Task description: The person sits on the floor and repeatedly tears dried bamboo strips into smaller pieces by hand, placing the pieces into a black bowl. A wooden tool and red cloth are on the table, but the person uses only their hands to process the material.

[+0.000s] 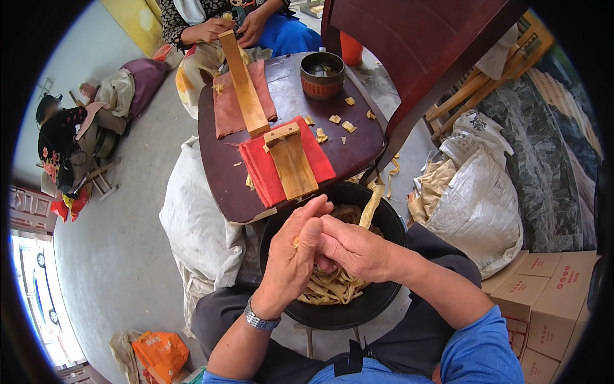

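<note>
My left hand (292, 254), with a metal-band watch (261, 316) on the wrist, presses against my right hand (362, 249) above a black basin (343, 319). A small yellow piece (296, 242) shows beneath my left thumb, mostly covered. My right hand's fingers are curled against the left palm; whatever they hold is hidden. Just past its knuckles a pale yellow root-like strip (372, 206) slants up over the basin's far rim, and its lower end disappears behind the hand. Many more yellow strips (331, 288) lie in the basin below.
Ahead, a dark red stool-like seat (220, 177) bears a wooden block tool (292, 165) on red cloth (316, 158), another wooden piece (244, 86), a cup (322, 79) and yellow scraps (349, 126). Another person's hands (211, 30) work opposite. Sacks (201, 211) and cartons (542, 297) flank me.
</note>
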Tool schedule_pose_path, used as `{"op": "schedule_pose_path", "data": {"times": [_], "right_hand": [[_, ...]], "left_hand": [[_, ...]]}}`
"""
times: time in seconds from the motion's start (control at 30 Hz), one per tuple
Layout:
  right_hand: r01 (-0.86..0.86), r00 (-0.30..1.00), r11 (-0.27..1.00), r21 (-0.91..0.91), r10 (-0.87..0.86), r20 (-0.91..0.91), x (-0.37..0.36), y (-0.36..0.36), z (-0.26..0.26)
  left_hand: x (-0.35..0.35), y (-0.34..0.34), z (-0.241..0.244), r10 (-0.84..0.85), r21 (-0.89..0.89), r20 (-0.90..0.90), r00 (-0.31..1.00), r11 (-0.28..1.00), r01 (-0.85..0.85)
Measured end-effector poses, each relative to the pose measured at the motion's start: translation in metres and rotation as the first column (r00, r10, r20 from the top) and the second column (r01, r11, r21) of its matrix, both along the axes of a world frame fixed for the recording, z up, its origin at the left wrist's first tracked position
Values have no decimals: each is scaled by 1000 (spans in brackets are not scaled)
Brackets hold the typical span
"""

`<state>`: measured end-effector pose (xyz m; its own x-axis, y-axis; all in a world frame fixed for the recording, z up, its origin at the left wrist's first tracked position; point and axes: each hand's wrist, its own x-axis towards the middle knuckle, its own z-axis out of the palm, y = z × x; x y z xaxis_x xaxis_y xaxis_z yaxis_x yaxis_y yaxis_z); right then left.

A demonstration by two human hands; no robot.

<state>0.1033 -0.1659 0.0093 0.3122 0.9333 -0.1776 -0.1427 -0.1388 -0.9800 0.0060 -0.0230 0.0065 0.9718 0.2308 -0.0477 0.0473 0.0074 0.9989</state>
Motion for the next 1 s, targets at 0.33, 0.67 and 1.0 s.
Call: {"op": "schedule_pose_path", "data": {"times": [0.33, 0.67, 1.0], "right_hand": [[72, 976, 971, -228, -21, 216, 18, -10, 29], [97, 670, 994, -45, -32, 741, 5, -11, -7], [-346, 749, 920, -185, 389, 537, -3, -27, -6]], "left_hand": [[-5, 39, 15, 58, 152, -225, 973, 988, -24], [-7, 37, 5, -362, 363, -174, 916, 841, 401], [-30, 26, -4, -677, 160, -396, 620, 614, 773]]}}
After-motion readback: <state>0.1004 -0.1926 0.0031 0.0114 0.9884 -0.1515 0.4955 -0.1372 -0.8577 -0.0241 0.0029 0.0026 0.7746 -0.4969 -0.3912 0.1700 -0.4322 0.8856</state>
